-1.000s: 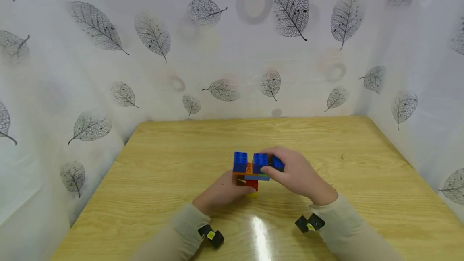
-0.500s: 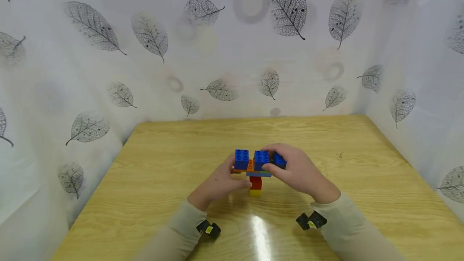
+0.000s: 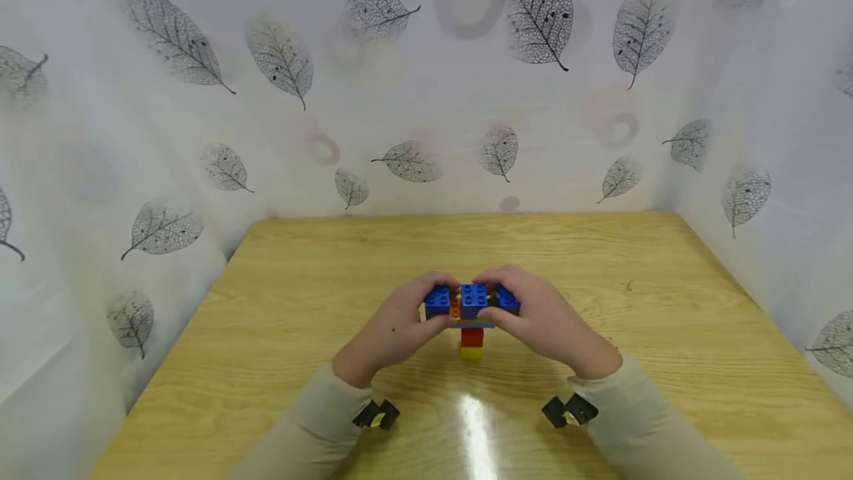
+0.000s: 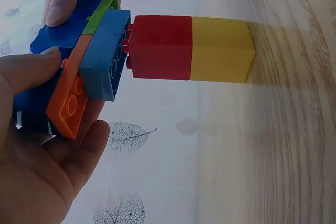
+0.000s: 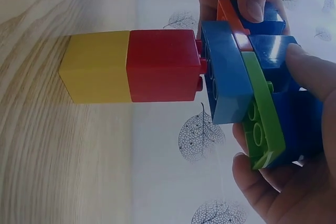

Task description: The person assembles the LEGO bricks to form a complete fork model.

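Observation:
A stack of a red brick [image 4: 161, 47] on a yellow brick [image 4: 222, 50] stands upright on the table. Just above it, slightly tilted, is a toy-brick assembly: a light blue brick [image 5: 226, 72] underneath, an orange plate [image 4: 70, 94] and a green plate [image 5: 262, 114] over that, and three dark blue bricks on top. Red studs show between the two parts. My left hand [image 3: 398, 323] pinches the left blue brick [image 3: 437, 302] between thumb and fingers. My right hand [image 3: 548, 321] grips the assembly's right side, its thumb against the middle blue brick [image 3: 474, 301]; its fingers partly cover the right blue brick [image 3: 509, 300].
The wooden table [image 3: 320, 265] reaches back to a white leaf-print curtain [image 3: 426, 95], which also hangs along both sides. Each sleeve cuff has a small black device, left device [image 3: 376, 415] and right device [image 3: 569, 411].
My left hand has left the red brick, come up, and now pinches the left blue brick. The right hand keeps its grip, and the assembly has shifted only slightly.

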`<state>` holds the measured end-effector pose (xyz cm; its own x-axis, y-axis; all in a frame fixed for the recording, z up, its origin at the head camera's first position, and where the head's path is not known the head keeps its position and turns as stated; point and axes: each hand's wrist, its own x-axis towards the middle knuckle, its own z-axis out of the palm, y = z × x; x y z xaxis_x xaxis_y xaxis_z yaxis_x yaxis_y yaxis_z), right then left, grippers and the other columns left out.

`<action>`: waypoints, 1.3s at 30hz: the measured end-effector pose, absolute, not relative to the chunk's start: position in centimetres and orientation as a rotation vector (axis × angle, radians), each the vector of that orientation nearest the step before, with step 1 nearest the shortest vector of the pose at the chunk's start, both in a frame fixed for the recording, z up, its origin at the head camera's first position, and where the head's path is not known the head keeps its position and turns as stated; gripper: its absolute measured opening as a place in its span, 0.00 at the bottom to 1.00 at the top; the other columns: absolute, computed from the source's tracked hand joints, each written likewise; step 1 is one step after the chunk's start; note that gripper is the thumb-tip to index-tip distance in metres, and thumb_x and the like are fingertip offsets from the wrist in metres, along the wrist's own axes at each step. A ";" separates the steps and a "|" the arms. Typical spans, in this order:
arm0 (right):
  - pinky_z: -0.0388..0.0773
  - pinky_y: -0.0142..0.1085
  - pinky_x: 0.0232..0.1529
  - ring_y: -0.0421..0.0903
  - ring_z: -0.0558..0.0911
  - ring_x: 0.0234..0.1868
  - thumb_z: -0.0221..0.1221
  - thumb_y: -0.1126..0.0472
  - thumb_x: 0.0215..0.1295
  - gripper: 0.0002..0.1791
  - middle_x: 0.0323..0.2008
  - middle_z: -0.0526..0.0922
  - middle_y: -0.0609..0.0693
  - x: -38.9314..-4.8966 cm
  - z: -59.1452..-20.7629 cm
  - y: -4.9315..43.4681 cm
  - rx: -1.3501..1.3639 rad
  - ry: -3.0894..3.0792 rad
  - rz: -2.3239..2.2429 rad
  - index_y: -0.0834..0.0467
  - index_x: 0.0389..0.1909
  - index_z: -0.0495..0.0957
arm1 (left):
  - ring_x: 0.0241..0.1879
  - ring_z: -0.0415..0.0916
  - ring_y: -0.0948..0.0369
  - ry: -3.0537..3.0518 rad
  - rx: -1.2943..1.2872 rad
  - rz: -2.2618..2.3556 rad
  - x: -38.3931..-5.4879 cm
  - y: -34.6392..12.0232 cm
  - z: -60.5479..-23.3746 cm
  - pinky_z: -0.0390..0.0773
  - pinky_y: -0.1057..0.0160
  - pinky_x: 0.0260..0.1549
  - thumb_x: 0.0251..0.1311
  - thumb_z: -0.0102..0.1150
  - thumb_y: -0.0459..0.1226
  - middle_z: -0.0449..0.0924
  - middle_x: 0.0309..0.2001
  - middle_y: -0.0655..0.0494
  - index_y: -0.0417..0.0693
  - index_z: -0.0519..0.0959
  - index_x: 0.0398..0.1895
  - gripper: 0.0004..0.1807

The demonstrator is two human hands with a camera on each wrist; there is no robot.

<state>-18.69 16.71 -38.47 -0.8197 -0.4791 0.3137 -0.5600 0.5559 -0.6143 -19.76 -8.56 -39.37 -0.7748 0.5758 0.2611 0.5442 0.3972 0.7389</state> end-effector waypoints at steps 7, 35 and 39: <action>0.80 0.37 0.40 0.39 0.79 0.42 0.64 0.49 0.70 0.23 0.51 0.80 0.42 -18.9 -38.7 16.8 0.915 -2.678 1.111 0.51 0.62 0.77 | 0.50 0.76 0.62 2.610 1.033 1.328 -19.9 -8.6 -39.5 0.79 0.60 0.47 0.68 0.64 0.37 0.76 0.56 0.60 0.57 0.72 0.59 0.19; 0.78 0.33 0.35 0.38 0.76 0.35 0.66 0.50 0.68 0.22 0.45 0.80 0.43 -18.4 -39.1 16.0 0.958 -2.604 0.759 0.53 0.59 0.79 | 0.50 0.77 0.56 2.504 0.910 1.325 -20.1 -9.1 -40.1 0.81 0.56 0.45 0.70 0.62 0.40 0.76 0.57 0.53 0.60 0.69 0.58 0.17; 0.79 0.34 0.36 0.38 0.78 0.37 0.66 0.50 0.68 0.22 0.46 0.80 0.44 -18.5 -39.4 16.2 0.956 -2.607 0.803 0.53 0.60 0.79 | 0.50 0.77 0.56 2.508 0.912 1.304 -20.2 -9.1 -40.1 0.81 0.55 0.45 0.70 0.62 0.39 0.76 0.57 0.53 0.59 0.69 0.57 0.17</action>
